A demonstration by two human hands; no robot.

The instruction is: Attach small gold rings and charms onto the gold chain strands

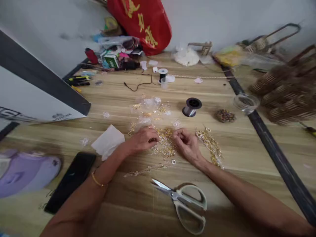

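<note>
A loose pile of gold and silver beads [166,144] lies on the wooden table between my two hands. My left hand [144,139] rests at the pile's left edge, its fingers curled inward. On the opposite side, my right hand [187,144] has thumb and forefinger pinched together at the beads. Whatever either hand holds is too small to make out. Nearer me lies a thin beaded chain [149,169] ending in a ring. Scissors [181,197] with pale handles lie slightly open below it. A bundle of gold and silver chains [212,148] sits right of my right hand.
Small bags of findings [148,108] spread beyond the pile. A wire spool [192,107], a bag of dark beads [225,116] and a round clear container [246,102] stand to the right. White paper [108,141] and a black phone [71,181] lie left. Woven baskets [291,85] crowd the right.
</note>
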